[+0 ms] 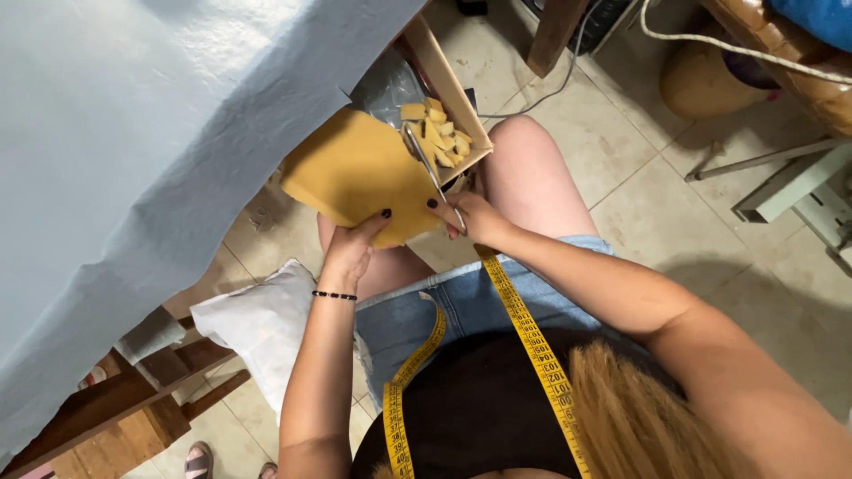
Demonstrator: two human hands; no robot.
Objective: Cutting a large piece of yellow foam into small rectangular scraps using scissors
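A mustard-yellow sheet of stiff material (355, 168) is held over my lap. My left hand (351, 244) grips its near edge from below. My right hand (470, 217) is shut on a pair of metal scissors (426, 164), whose blades lie across the sheet's right side. Just beyond the blades, a cardboard box (461, 98) holds several small yellow offcuts (439, 129). A yellow measuring tape (524, 328) hangs around my neck and down over my denim shorts.
A table draped in pale blue cloth (151, 151) fills the left. A white cushion (262, 324) lies on a wooden chair (115, 399) at lower left. Tiled floor (674, 213), a white cable and furniture legs lie to the right.
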